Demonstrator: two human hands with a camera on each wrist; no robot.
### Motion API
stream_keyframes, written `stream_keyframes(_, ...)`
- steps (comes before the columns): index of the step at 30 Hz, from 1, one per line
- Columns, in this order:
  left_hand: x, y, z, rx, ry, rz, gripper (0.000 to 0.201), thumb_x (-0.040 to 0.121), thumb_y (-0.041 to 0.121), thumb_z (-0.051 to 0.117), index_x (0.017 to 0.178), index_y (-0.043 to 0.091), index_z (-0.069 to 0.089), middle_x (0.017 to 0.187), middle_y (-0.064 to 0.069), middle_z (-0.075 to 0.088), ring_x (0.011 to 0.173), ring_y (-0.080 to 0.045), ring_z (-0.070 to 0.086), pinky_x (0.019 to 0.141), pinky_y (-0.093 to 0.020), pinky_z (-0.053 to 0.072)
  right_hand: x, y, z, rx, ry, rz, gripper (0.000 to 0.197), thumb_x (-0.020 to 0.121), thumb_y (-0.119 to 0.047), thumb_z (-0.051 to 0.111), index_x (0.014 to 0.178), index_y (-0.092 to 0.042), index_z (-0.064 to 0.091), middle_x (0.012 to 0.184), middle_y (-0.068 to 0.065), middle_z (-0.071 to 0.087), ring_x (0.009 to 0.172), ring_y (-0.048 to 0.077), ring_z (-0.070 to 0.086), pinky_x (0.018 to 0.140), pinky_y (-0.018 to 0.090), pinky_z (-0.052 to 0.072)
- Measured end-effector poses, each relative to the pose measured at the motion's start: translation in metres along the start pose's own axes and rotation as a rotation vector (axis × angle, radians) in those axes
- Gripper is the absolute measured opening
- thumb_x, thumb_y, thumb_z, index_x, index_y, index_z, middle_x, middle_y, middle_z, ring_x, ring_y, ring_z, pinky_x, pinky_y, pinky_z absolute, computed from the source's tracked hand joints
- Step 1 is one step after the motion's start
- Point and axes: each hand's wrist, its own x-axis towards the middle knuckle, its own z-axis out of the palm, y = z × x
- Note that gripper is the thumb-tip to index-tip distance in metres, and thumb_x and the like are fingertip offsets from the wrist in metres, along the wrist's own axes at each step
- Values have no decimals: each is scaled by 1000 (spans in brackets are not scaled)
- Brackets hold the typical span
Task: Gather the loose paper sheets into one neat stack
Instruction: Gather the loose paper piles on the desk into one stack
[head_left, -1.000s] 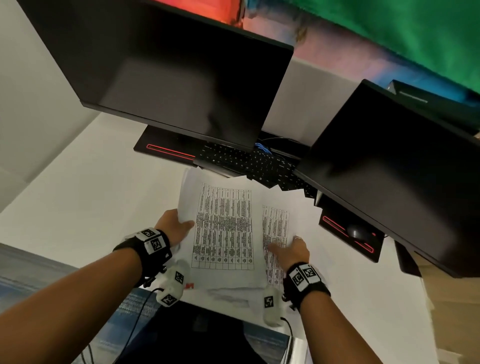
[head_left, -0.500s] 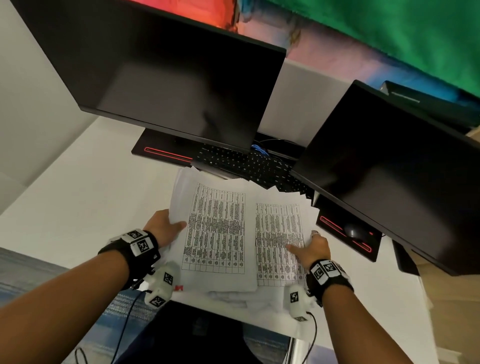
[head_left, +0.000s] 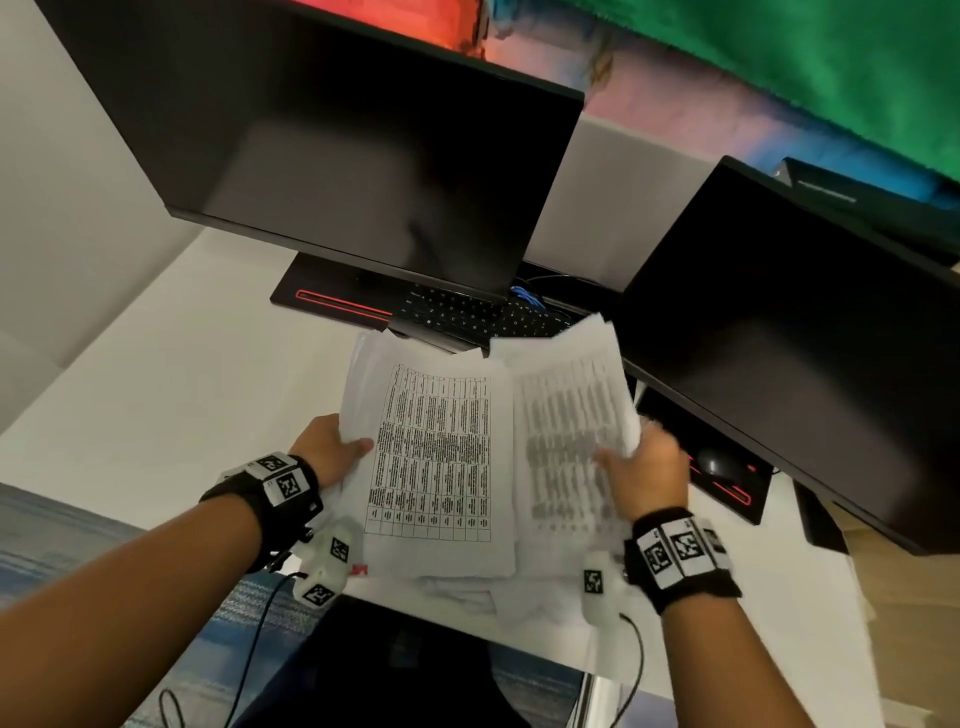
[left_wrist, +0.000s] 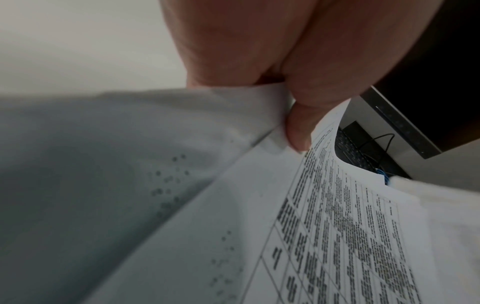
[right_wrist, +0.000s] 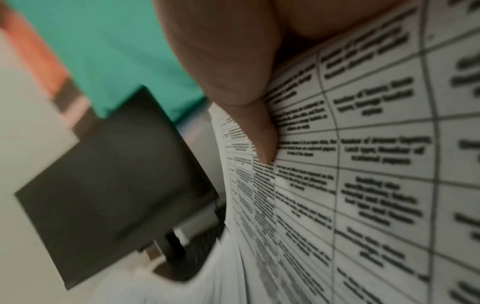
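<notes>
Head view, upper frame: two dark monitors overhang the white desk. Centre frame, the paper sheets are held in two uneven bundles. Left hand pinches the left bundle's edge, thumb on top; right hand grips the blurred right bundle, thumb on print. Recommended: bring the right bundle squarely over the left, keep both grips light, then tap edges on the desk to align.

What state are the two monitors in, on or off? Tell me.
Apparently off: the left monitor and the right monitor both show plain black screens, with only faint reflections. Standby cannot be ruled out.
</notes>
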Motion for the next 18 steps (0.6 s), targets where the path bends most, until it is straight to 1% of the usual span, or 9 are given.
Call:
stream_keyframes(3,2,-1,1,7,-13,-1,34,97,25,62,123,3,63,115,-15,70,91,-26,62,80,-32,46,-9,-40,-51,12,149,-235,26,80,-20,80,101,-21,64,92,3,69,91,28,67,79,41,60)
stream_keyframes(5,3,-2,2,-4,-23,-8,34,97,25,63,124,4,63,116,-15,70,92,-26,62,81,-32,46,-19,-62,-82,155,180,-306,28,77,-17,83,101,-19,68,89,-3,72,83,19,71,73,32,59)
stream_keyframes(8,2,-1,4,-22,-27,-10,33,97,25,62,123,5,63,106,-11,70,91,-26,63,75,-31,46,-36,-81,-103,509,57,-309,31,79,-8,81,102,-25,70,89,-11,77,81,1,73,65,19,58)
stream_keyframes(10,0,0,5,17,-28,20,31,96,25,62,118,4,65,103,-8,68,90,-26,63,70,-29,46,-38,-81,-93,623,-46,-249,30,80,-5,79,102,-24,70,91,-13,77,81,3,74,60,20,59)
stream_keyframes(12,2,1,5,5,-40,33,28,96,23,59,109,0,68,105,-11,71,91,-29,65,74,-34,52,-30,-75,-66,575,-180,-151,29,80,-7,79,101,-26,69,92,-8,78,83,11,76,66,30,61)
stream_keyframes(13,4,0,5,-49,-53,27,27,96,24,57,104,1,69,106,-13,72,93,-31,66,82,-40,55,-23,-70,-48,518,-250,-90,30,80,-10,79,103,-27,68,94,-6,77,86,16,75,74,37,61)
stream_keyframes(15,4,1,3,-184,-66,-17,38,99,37,49,102,5,70,111,-16,72,97,-33,68,93,-47,54,-7,-56,-7,396,-347,25,40,77,-17,83,112,-26,66,103,-4,75,96,21,72,87,47,58)
stream_keyframes(16,4,2,3,-232,-56,-55,52,100,49,42,107,6,69,115,-16,71,100,-33,67,97,-46,52,0,-48,13,345,-375,69,48,75,-20,85,117,-25,64,111,-2,73,100,22,70,91,49,56)
stream_keyframes(18,5,3,8,-290,-33,-133,77,99,65,26,128,5,63,128,-16,65,116,-35,62,107,-47,43,11,-28,46,198,-376,111,64,75,-22,85,131,-22,55,130,6,64,113,26,64,99,45,52)
